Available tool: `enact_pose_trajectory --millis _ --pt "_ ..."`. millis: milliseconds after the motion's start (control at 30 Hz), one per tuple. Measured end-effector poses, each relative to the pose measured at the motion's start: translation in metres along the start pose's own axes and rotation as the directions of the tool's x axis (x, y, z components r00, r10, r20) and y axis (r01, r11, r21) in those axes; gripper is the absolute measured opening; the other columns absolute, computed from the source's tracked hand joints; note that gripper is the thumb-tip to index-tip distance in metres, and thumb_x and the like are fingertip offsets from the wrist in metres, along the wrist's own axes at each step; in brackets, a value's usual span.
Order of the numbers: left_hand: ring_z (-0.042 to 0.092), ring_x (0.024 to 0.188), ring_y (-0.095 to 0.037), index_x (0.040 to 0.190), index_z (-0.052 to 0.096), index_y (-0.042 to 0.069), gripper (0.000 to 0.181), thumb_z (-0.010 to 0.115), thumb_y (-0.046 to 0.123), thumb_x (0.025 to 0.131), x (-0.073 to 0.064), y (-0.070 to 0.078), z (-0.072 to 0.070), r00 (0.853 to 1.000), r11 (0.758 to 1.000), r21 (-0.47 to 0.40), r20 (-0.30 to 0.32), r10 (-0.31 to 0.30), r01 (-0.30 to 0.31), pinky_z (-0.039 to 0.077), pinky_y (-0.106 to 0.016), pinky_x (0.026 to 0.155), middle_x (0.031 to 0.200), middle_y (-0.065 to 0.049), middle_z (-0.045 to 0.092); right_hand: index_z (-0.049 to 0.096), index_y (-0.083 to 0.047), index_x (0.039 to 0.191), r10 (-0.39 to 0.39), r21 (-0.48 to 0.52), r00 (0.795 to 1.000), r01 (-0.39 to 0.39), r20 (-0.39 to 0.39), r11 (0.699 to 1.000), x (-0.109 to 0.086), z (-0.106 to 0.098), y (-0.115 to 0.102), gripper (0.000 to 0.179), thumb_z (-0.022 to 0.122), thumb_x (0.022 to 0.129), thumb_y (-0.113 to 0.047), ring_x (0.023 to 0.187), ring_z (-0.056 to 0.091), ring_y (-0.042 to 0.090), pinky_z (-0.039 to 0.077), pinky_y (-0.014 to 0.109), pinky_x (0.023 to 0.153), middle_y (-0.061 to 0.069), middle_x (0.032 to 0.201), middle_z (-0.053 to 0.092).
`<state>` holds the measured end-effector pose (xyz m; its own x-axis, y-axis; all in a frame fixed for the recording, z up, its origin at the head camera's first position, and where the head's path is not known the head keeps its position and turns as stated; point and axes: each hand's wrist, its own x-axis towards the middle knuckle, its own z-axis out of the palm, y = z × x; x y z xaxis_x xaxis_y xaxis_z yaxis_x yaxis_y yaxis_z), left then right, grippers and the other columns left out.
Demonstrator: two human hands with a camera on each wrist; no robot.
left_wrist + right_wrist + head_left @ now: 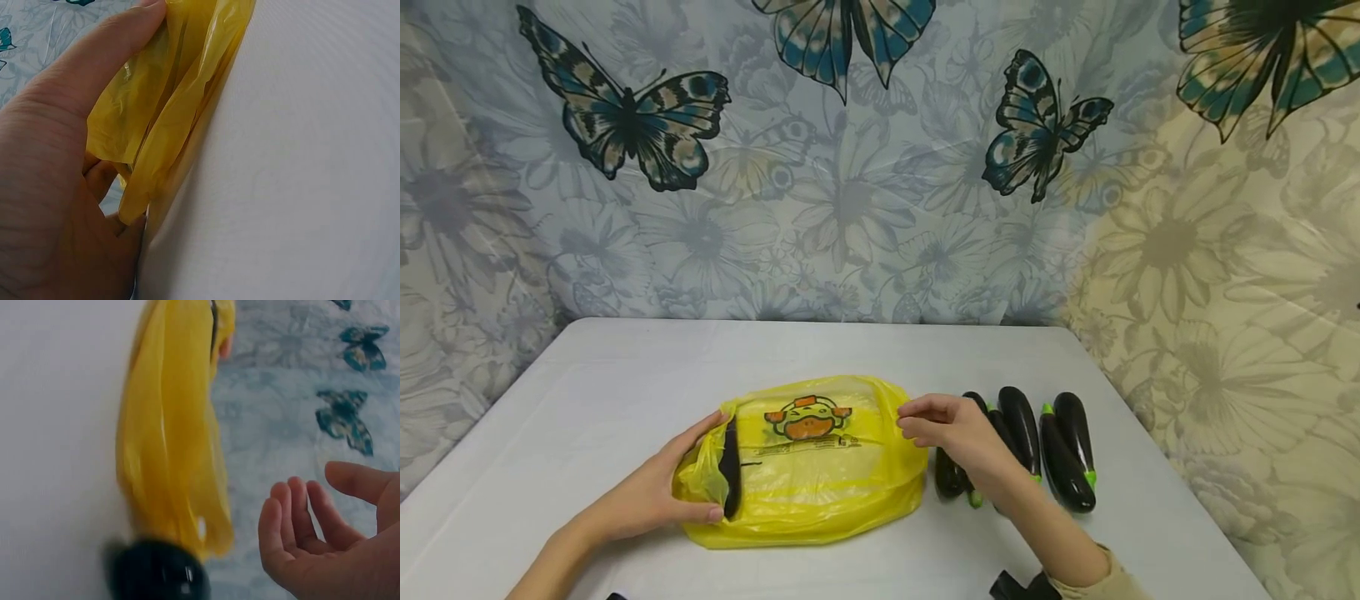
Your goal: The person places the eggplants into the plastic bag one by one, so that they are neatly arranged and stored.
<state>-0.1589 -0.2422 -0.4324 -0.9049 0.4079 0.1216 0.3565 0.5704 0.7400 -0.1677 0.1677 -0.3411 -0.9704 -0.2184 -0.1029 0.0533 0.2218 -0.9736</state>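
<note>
A yellow plastic bag (827,475) with a printed duck face lies on the white table. At its left end my left hand (655,492) holds the bag's gathered mouth, thumb on the near side and fingers on the far side. In the left wrist view, crumpled yellow plastic (169,119) lies between thumb and fingers. A dark, shiny strip (731,475) shows at the mouth. My right hand (962,442) hovers by the bag's right end, and the right wrist view shows its fingers (301,515) loosely bent with nothing in them. Beneath and beside it lie several dark eggplants (1018,429).
Two more eggplants (1063,462) lie side by side to the right of the others. A black object (1022,586) sits by the right sleeve at the near edge. Butterfly-patterned cloth (850,233) hangs behind the table (820,346).
</note>
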Motion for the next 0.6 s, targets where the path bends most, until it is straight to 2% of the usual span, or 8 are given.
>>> enact_pose_trajectory --millis 167,300,433,600 --pt "0.023 0.140 -0.039 0.158 0.018 0.027 0.112 0.087 0.044 0.071 -0.001 0.001 0.000 1.000 1.000 0.007 -0.007 0.012 -0.012 0.023 -0.071 0.102 0.157 0.000 0.029 0.067 0.002 0.116 -0.012 -0.054 0.996 0.008 -0.084 0.998 -0.011 -0.043 0.005 0.030 0.070 0.092 -0.016 0.105 0.060 0.037 0.050 0.046 0.092 0.018 0.115 0.066" --pt "0.023 0.140 -0.036 0.158 0.019 0.027 0.112 0.087 0.044 0.071 -0.001 0.001 0.000 1.000 1.000 0.003 -0.010 0.010 -0.010 0.023 -0.070 0.103 0.157 0.001 0.029 0.064 0.004 0.119 -0.047 -0.092 0.992 0.036 -0.115 0.995 -0.022 -0.073 0.005 0.035 0.069 0.094 -0.019 0.107 0.061 0.036 0.051 0.043 0.091 0.017 0.117 0.065" --pt "0.023 0.140 -0.035 0.158 0.019 0.027 0.112 0.087 0.044 0.071 -0.001 0.000 0.001 1.000 1.000 -0.002 -0.007 0.007 -0.007 0.023 -0.069 0.103 0.157 0.001 0.029 0.061 0.007 0.122 -0.085 -0.099 0.987 0.071 -0.140 0.993 -0.031 -0.101 0.006 0.040 0.068 0.095 -0.021 0.104 0.064 0.025 0.053 0.039 0.088 0.015 0.116 0.066" --pt "0.022 0.141 -0.034 0.158 0.018 0.029 0.112 0.087 0.045 0.071 0.000 -0.002 0.002 1.000 1.000 -0.004 -0.001 -0.002 0.002 0.023 -0.071 0.103 0.158 0.003 0.028 0.063 0.003 0.122 -0.097 -0.108 0.982 0.079 -0.165 0.991 -0.041 -0.128 0.014 0.037 0.067 0.096 -0.023 0.100 0.065 0.018 0.054 0.034 0.086 0.003 0.112 0.069"
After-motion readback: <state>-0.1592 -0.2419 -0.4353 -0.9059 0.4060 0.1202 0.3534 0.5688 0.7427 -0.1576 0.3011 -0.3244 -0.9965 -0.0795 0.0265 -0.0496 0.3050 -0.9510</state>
